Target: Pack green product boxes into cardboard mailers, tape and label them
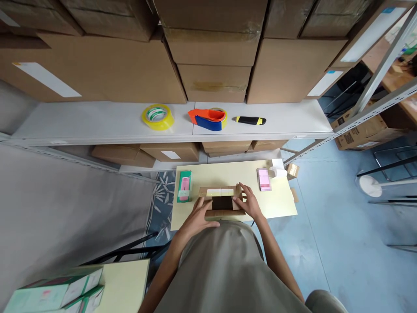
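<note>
A small open cardboard box (pixel 222 201) sits at the near edge of a pale yellow table (pixel 276 204). My left hand (pixel 200 213) grips the box's left side, fingers curled round its near corner. My right hand (pixel 249 201) rests on the right side, fingers bent over the far right flap. The box's inside looks dark; a pale strip lies along its far flap. A green and pink packet (pixel 184 186) lies left of the box. A pink packet (pixel 264 179) lies to the right.
On a white shelf (pixel 97 121) above the table sit a yellow tape roll (pixel 157 116), an orange and blue tape dispenser (pixel 208 118) and a black and yellow utility knife (pixel 249 120). Large cartons (pixel 97 65) fill the shelf behind. Green boxes (pixel 55 291) lie at the lower left.
</note>
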A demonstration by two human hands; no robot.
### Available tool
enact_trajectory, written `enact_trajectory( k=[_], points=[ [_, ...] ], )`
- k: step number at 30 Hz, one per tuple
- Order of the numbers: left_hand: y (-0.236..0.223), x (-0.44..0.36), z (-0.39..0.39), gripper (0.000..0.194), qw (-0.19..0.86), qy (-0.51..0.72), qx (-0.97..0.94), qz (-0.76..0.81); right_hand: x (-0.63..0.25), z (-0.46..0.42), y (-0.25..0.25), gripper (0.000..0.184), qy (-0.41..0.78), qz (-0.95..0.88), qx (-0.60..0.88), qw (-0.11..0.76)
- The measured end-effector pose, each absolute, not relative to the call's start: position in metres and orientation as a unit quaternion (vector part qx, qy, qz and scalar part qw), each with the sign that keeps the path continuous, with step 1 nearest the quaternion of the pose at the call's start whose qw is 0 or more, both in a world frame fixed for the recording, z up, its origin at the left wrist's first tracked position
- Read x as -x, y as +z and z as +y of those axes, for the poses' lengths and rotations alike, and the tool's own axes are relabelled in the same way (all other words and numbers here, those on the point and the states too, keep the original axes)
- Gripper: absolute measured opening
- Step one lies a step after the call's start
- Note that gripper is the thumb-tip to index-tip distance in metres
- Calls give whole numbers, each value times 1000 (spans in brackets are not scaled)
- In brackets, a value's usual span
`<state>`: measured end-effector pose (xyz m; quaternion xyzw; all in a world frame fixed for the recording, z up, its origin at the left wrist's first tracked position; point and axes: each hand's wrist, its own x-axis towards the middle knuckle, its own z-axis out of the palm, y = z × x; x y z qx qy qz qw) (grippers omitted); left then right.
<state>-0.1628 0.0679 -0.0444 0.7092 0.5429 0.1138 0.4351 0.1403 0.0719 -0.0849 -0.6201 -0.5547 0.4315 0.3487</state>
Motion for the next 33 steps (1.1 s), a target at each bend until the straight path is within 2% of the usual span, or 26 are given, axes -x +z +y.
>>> enact_trajectory(
  k=[2, 4, 8, 10, 12, 16, 19, 23, 26, 28, 31, 33],
  points=[
    [-45, 160, 70, 67, 415, 135, -707, 556, -143, 71, -84, 70, 434, -565, 616, 336],
    [-46, 157, 71, 53, 377, 153, -687, 602, -146, 71, -84, 65, 424, -568, 625, 326],
    [-51, 151, 70, 74, 297, 188, -650, 674, -157, 72, -84, 65, 435, -581, 598, 340],
    [-53, 151, 69, 76, 278, 209, -651, 675, -163, 69, -82, 58, 460, -580, 573, 352],
    [-54, 153, 67, 66, 273, 222, -645, 678, -169, 66, -80, 48, 479, -569, 562, 361],
    [-57, 157, 62, 37, 291, 242, -646, 663, -168, 60, -78, 46, 487, -541, 584, 361],
    [-62, 158, 62, 30, 322, 274, -634, 647, -158, 59, -81, 46, 452, -533, 610, 373],
    [-75, 156, 72, 30, 353, 321, -577, 662, -145, 65, -92, 54, 418, -505, 641, 398],
    [-88, 157, 83, 36, 400, 350, -515, 672, -142, 71, -100, 77, 431, -474, 662, 389],
    [-97, 160, 89, 52, 434, 370, -472, 672, -144, 75, -103, 83, 437, -473, 669, 371],
    [-109, 165, 93, 79, 488, 386, -416, 663, -148, 76, -104, 81, 460, -473, 663, 353],
    [-114, 167, 91, 87, 512, 386, -392, 660, -151, 75, -101, 79, 482, -465, 654, 352]
  ],
)
